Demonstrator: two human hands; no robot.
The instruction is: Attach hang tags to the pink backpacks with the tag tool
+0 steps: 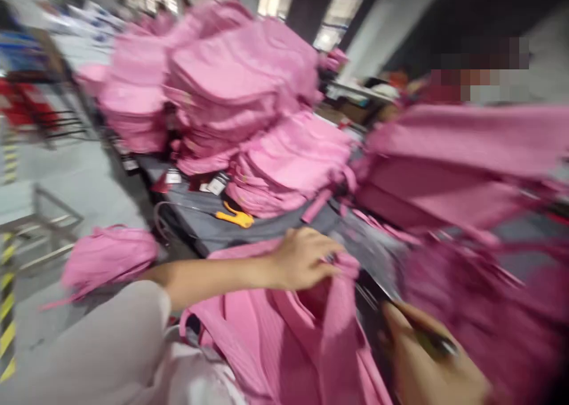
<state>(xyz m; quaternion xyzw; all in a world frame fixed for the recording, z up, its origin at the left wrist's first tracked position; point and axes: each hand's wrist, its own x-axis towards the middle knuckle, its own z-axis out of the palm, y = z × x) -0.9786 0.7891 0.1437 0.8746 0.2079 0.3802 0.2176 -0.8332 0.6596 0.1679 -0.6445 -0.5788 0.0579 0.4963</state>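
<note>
Pinched in the fingers of my left hand (306,260) is the upper edge of a pink backpack (249,328), near its strap (340,334). That backpack lies in front of me at the table's edge, with its straps towards me. My right hand (431,357), smeared by motion, is closed around a dark-handled tool (438,343) just to the right of the bag. Thin pale lines show ahead of the tool, but its kind is too blurred to make out. Beyond my left hand, a yellow-orange tool (235,216) lies on the dark tabletop (195,227).
Pink backpacks (240,79) are piled along the table, some with white tags (217,184). More pink bags (444,174) stand at the right, where a partly blurred person (448,88) is behind them. One pink bag (111,254) sits low on the left, near a metal frame (53,221).
</note>
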